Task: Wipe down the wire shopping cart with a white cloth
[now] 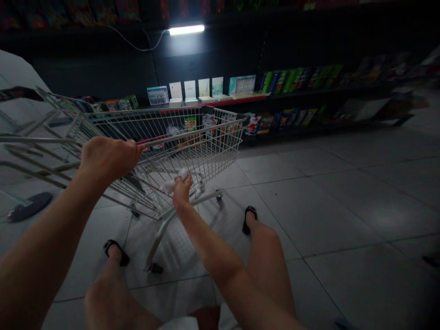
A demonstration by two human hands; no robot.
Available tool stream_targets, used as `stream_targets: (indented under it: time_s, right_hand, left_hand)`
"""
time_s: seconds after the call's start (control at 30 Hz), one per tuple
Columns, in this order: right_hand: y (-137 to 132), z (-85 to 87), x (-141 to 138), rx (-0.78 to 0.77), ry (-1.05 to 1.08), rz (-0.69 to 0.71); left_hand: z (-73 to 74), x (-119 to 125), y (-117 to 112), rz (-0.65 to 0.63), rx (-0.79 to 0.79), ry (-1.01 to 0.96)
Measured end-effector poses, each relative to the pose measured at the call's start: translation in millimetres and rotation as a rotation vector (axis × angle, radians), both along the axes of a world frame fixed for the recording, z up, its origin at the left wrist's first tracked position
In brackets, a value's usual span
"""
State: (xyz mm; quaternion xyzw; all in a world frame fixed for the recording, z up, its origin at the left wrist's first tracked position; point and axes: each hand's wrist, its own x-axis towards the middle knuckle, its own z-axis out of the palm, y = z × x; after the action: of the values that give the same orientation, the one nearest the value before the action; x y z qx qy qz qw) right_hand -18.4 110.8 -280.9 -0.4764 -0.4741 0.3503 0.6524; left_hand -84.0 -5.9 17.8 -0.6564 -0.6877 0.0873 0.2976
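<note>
A metal shopping cart (220,153) stands in front of me, its wire basket bare inside. My left hand (108,155) is closed around the top rail of its near side. Lower down, my right hand (183,189) presses a crumpled white cloth (169,186) against the lower wires of the basket; it may be a tissue, as the blur hides its texture. Part of that white piece shows above my fingers, part to their left. My knees are bent on either side of the cart's near wheel.
Behind the cart runs a dark shelf with books and boxes (242,85), lit by a tube lamp (186,30). More cart rails (20,137) reach in from the left, above a round black base (30,207). Grey floor tiles (343,201) spread to the right.
</note>
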Motion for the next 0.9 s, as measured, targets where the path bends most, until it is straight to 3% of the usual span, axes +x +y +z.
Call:
stream_targets:
  time_s: [0.07, 0.1, 0.2, 0.3, 0.37, 0.4, 0.47, 0.63, 0.7, 0.73, 0.8, 0.87, 0.9]
  right_hand:
    - [-10, 25.4, 7, -0.081, 0.09, -0.05]
    - [-18, 38.7, 14, -0.05, 0.093, -0.054]
    - [-43, 87.4, 36, 0.304, -0.052, 0.003]
    - [-45, 137.6, 43, 0.594, -0.275, 0.038]
    - [-32, 149.8, 39, 0.7, -0.411, 0.04]
    - [-24, 144.7, 36, 0.729, -0.467, 0.049]
    - [-11, 110.3, 34, 0.73, -0.548, 0.082]
    - [-17, -36.9, 63, 0.365, -0.697, 0.212]
    - [-24, -67.6, 81, 0.255, -0.698, 0.253]
    - [-26, -68.9, 88, 0.228, -0.669, 0.229]
    - [-26, -41.8, 97, 0.277, -0.562, 0.097]
    - [-24, 17.5, 95, 0.46, -0.447, -0.055]
    - [-24, 53.5, 91, 0.586, -0.443, -0.054]
  left_hand:
    - [0.0, 0, 1, 0.001, 0.008, -0.023]
    - [-0.3, 0, 1, -0.001, 0.01, -0.036]
    - [-1.3, 0, 2, -0.017, 0.033, -0.063]
    - [-1.5, 2, 1, -0.01, 0.051, -0.047]
    - [-0.9, 2, 2, -0.009, 0.041, -0.02]
    - [-0.3, 2, 2, -0.011, 0.04, -0.011]
    - [0.8, 1, 1, -0.025, 0.035, -0.01]
    - [2.9, -3, -2, -0.02, 0.017, -0.033]
    - [3.4, -4, -3, -0.022, 0.017, -0.032]
    - [3.7, -4, -4, -0.02, 0.01, -0.032]
    - [4.2, -5, -4, -0.006, -0.017, -0.029]
    - [4.4, -4, -5, 0.008, -0.027, -0.012]
    - [4.2, -4, -6, 0.012, -0.022, 0.001]
